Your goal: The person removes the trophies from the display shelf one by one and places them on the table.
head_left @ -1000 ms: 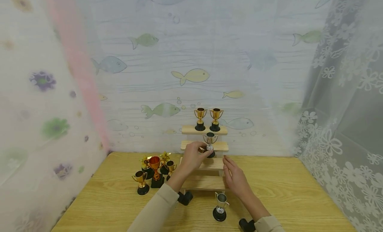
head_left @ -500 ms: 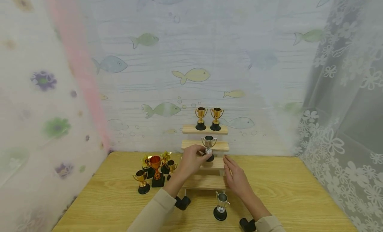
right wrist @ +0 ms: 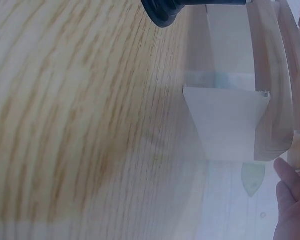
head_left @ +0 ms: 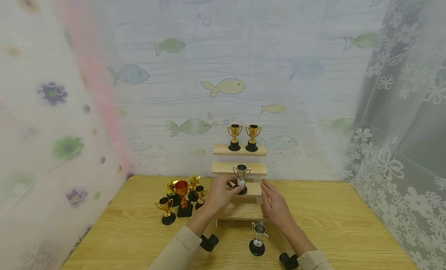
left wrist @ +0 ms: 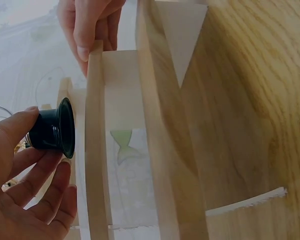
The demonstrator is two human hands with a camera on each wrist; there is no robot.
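In the head view my left hand [head_left: 219,195] pinches a small silver trophy cup [head_left: 241,172] by its lower part. The trophy is upright at the third step down of a wooden tiered stand [head_left: 238,212]. Its dark base [left wrist: 47,131] shows in the left wrist view, just off the board's edge. My right hand [head_left: 276,206] lies along the stand's right side with fingers extended, the fingertips [right wrist: 285,167] at a board's end. Two gold trophies, a left one [head_left: 235,136] and a right one [head_left: 253,137], stand on the top step.
Another silver trophy [head_left: 259,239] stands on the wooden table [head_left: 324,212] before the stand. Left of the stand is a group of several trophies, including a red-orange cup [head_left: 182,196] and a gold cup [head_left: 166,210]. A fish-patterned curtain [head_left: 313,92] hangs behind.
My left hand has lowered the silver trophy from near the second step to the third, moving slightly left and toward me. My right hand has stayed at the stand's side.
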